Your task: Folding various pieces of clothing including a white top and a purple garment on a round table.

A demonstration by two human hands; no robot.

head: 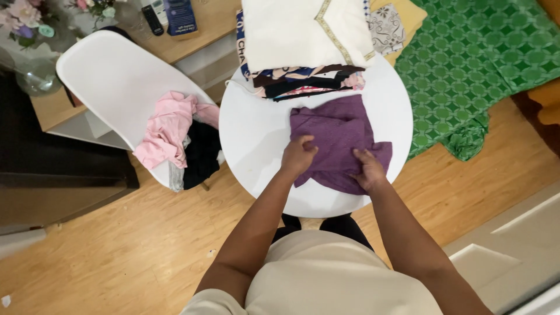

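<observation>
A purple garment (pixel 338 140), thin and finely dotted, lies crumpled on the round white worktop (pixel 256 140), toward its 5 o'clock edge, close to the person. The left hand (pixel 297 155) bunches the cloth's left border, fingers curled together and clamped on a fold, likely to pull it over. The right hand (pixel 368 169) presses flat on the lower right corner, fingers together, pinning the fabric so it cannot slide. At 12 o'clock a stack of folded clothes (pixel 309 46) sits squared. At 9 o'clock, a white moulded chair (pixel 111 76) carries a loose pink garment (pixel 169 128).
</observation>
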